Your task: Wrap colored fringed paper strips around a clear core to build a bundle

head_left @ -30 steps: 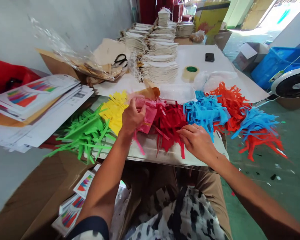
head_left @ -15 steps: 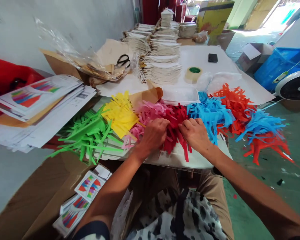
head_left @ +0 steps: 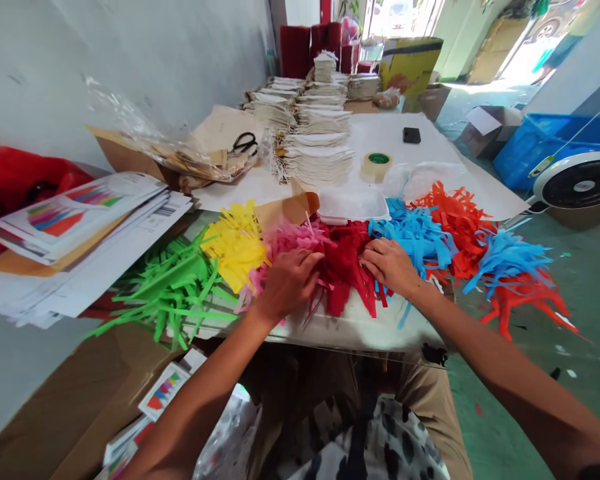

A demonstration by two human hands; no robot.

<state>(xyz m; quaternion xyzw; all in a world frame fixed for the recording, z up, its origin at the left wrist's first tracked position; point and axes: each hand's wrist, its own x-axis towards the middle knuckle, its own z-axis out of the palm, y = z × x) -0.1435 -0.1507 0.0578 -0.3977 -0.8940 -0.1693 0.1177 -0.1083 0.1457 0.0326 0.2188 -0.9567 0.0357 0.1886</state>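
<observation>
A dark red paper-strip tassel [head_left: 345, 263] lies fanned on the table between my hands. My left hand [head_left: 291, 280] rests at its left side, over the pink tassel [head_left: 297, 235], with fingers loosely apart. On the other side my right hand [head_left: 391, 265] lies with bent, parted fingers at the red strips' edge, beside the blue tassel [head_left: 425, 233]. Neither hand shows a firm grip; the fingertips are partly hidden among the strips. Leftward are a yellow tassel [head_left: 237, 247] and a green tassel [head_left: 167, 287]. An orange-red tassel [head_left: 455, 207] lies to the right.
A clear plastic tray [head_left: 353, 203] sits behind the tassels. Farther back are stacked white bundles [head_left: 317, 160], a tape roll [head_left: 377, 167], scissors [head_left: 245, 142] and a black phone-like object [head_left: 411, 135]. Printed packets [head_left: 80, 207] are piled left; a fan [head_left: 585, 183] stands right.
My fingers have loosened from their pinch on the dark red tassel and moved apart, the left hand shifting left. The red strips now lie more spread. The camera view has tilted up.
</observation>
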